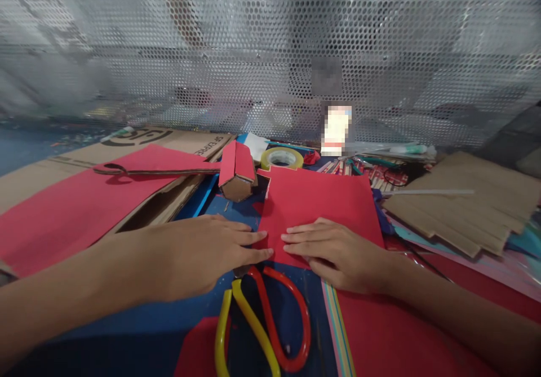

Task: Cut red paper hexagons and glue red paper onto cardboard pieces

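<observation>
A red sheet of paper (321, 194) lies before me, with small notches along its upper left edge. My left hand (203, 253) reaches in with fingers stretched out, their tips on the sheet's lower left edge. Flat on the sheet's lower part rests my right hand (338, 250), fingers extended. Just below my left fingertips are scissors (270, 320) with yellow and red handles; their blades are mostly hidden. Beyond my left hand stands a cardboard piece (236, 171) faced in red, with a long thin handle-like strip (164, 171) running left from it.
A roll of yellow tape (282, 157) sits behind the sheet. Flattened cardboard (67, 160) with a red sheet (97, 208) is at left. Notched brown cardboard (465, 208) lies at right, above coloured paper. A lit phone screen (336, 130) leans against the perforated metal panel (270, 39).
</observation>
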### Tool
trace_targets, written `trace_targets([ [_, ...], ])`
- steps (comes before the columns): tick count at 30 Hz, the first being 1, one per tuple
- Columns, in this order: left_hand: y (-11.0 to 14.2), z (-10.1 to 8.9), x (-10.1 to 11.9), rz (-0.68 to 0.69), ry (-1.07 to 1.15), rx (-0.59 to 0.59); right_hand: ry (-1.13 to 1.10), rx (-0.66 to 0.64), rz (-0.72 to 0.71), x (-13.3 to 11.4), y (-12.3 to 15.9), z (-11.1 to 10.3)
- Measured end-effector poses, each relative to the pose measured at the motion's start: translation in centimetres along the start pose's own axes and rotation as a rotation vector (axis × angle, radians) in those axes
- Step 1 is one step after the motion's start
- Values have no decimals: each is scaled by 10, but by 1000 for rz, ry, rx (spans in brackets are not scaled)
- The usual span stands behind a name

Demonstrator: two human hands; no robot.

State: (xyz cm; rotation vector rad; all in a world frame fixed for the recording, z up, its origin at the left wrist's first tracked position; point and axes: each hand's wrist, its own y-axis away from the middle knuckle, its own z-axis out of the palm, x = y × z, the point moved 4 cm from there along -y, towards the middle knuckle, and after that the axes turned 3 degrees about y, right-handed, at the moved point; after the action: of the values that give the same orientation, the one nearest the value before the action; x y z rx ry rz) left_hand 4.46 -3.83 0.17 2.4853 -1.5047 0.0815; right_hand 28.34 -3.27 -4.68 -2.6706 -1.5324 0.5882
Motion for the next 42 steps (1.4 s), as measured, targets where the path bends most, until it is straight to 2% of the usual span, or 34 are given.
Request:
trace_targets([
  [8,0,-4,4,-65,15,-17,-6,33,5,0,0,-1],
  [14,-2,-7,9,-73,-96,-16,2,15,9,0,0,0],
  [18,-1,-3,7,-21,-69,-7,5,29,0,-1,0,-1],
  [42,0,-1,3,-8,-48,-33,11,-7,6,-1,-1,-1],
])
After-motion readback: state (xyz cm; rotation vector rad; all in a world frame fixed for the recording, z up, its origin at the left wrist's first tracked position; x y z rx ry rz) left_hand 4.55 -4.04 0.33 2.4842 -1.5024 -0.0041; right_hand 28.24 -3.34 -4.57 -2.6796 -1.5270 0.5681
